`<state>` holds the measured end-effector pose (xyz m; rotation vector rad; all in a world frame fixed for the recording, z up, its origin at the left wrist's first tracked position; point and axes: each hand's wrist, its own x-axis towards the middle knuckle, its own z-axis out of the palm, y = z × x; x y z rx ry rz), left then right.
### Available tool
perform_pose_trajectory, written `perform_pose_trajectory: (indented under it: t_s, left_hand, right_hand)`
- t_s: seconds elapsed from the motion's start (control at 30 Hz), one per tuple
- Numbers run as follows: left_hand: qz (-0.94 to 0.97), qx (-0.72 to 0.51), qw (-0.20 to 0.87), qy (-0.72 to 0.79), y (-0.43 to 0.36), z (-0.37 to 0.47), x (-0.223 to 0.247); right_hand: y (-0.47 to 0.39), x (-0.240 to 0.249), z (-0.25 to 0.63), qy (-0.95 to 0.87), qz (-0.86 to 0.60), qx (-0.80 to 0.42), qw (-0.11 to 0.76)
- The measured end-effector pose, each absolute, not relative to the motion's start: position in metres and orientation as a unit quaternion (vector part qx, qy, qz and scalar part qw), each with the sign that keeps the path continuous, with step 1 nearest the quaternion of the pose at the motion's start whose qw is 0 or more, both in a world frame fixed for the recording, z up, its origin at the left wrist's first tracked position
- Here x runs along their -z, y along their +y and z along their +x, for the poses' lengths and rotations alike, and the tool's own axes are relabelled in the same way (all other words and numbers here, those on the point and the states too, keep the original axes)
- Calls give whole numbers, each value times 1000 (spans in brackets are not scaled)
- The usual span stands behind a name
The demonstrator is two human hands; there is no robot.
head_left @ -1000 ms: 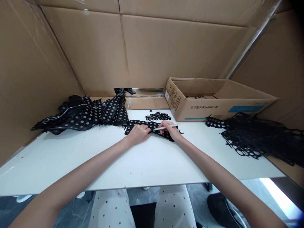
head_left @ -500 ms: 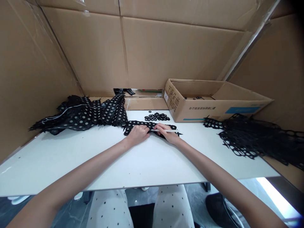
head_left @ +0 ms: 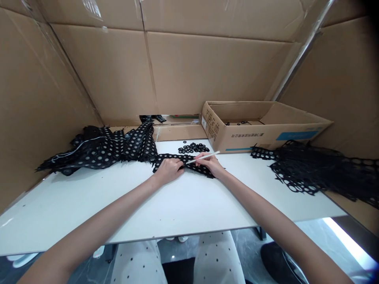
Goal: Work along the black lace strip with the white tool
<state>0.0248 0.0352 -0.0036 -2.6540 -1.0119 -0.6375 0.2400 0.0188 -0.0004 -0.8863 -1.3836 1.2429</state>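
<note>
Along the white tabletop (head_left: 177, 205), I see the left hand (head_left: 169, 170), fingers curled together on the flat black perforated strip (head_left: 173, 156), their grip unclear to me; the right hand (head_left: 211, 163) pinches a slim white stick (head_left: 212, 155) over it. Small black rings (head_left: 194, 148) lie beyond.

A black strip (head_left: 186, 157) dotted with rows of pale round spots lies left to right near the middle of the scene, its edges ragged, its right part slanting toward the near side, parts of it covered. A slim, straight white stick (head_left: 211, 154) slants over it, left end down at the strip, right end pointing far and right.
</note>
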Motion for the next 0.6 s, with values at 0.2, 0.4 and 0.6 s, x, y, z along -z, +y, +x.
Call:
perform_pose_trajectory:
  t_s: [0.2,0.4,0.6]
  left_hand:
    - [-908,202,122,-346,34,25,2]
    - [-917,165,152,-331,26,32,-7]
    - [-934,126,151,-298,20,42,-6]
  right_hand:
    - [27,6,242,-458,-386,-503,623]
    - [26,8,241,-518,-400,-470,592]
    - [25,5,240,-505,-405,-460,607]
